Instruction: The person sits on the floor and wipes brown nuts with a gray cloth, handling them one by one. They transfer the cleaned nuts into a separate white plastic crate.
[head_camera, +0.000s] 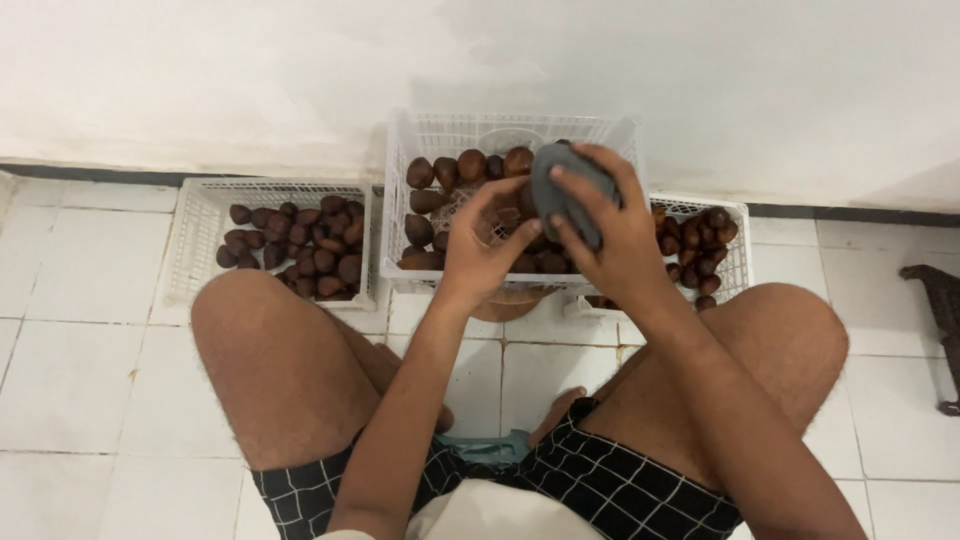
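Observation:
I sit on a white tiled floor with my knees apart. My right hand (610, 225) grips a grey cloth (565, 190) and presses it toward my left hand (482, 245). My left hand curls around something small, probably a brown fruit, mostly hidden by fingers and cloth. Both hands hover over the middle white plastic basket (420, 135), which holds brown scaly fruits (470, 165).
A left white basket (195, 235) holds several smaller brown fruits (300, 245). A right white basket (738, 215) holds more brown fruits (700, 240). A white wall rises behind the baskets. A dark object (940, 310) lies at the right edge.

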